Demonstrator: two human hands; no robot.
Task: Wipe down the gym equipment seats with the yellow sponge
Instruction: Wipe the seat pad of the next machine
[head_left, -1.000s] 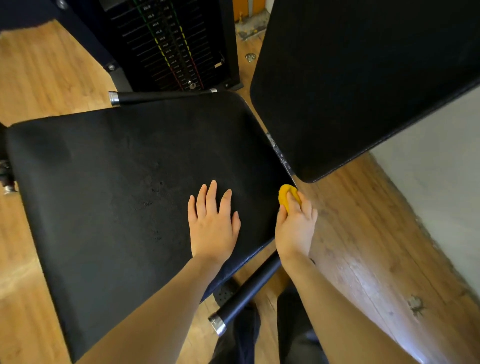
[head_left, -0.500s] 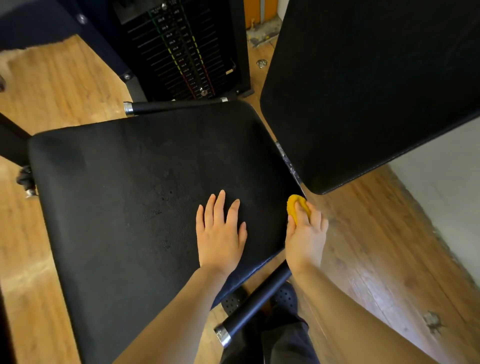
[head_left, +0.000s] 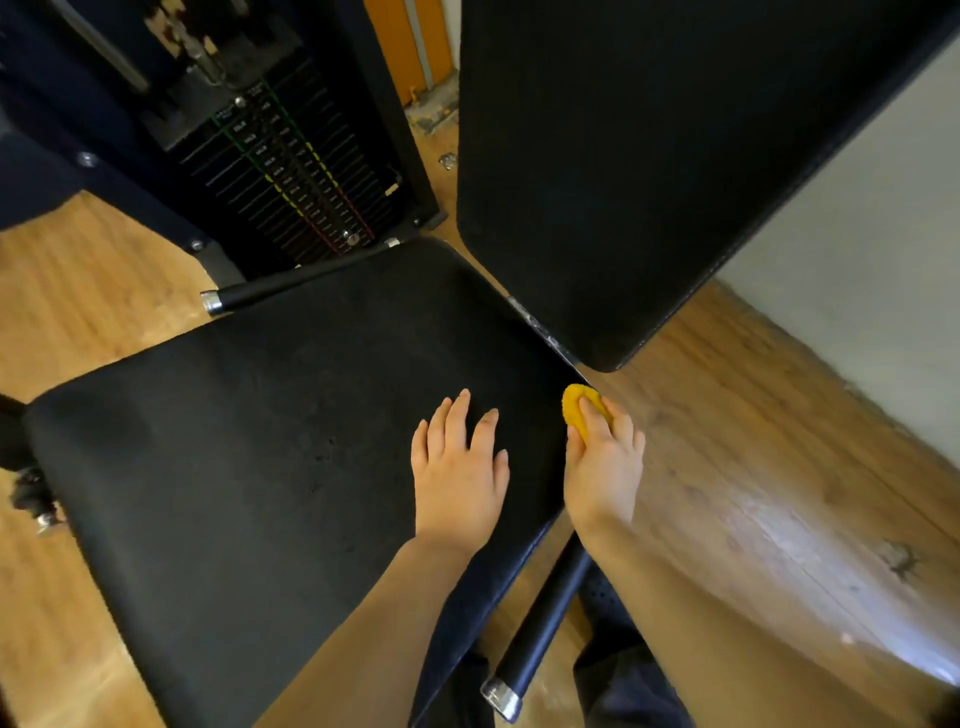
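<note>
A wide black padded seat (head_left: 249, 441) fills the middle of the head view. My left hand (head_left: 460, 475) lies flat on it near its right side, fingers straight. My right hand (head_left: 602, 467) holds the yellow sponge (head_left: 579, 408) with fingers curled over it, against the seat's right edge near the back corner. The black backrest pad (head_left: 649, 171) rises at the upper right, just beyond the sponge.
A black weight stack (head_left: 291, 176) stands behind the seat. Two black handle bars with chrome caps flank the seat, one at the back (head_left: 249, 293) and one at the front right (head_left: 540, 629). Wooden floor (head_left: 779, 467) lies all around, and a pale wall (head_left: 872, 260) is at the right.
The view has shifted, showing more of the weight stack. Both hands stay where they were, the left flat on the seat and the right with the sponge at the seat's right edge.
</note>
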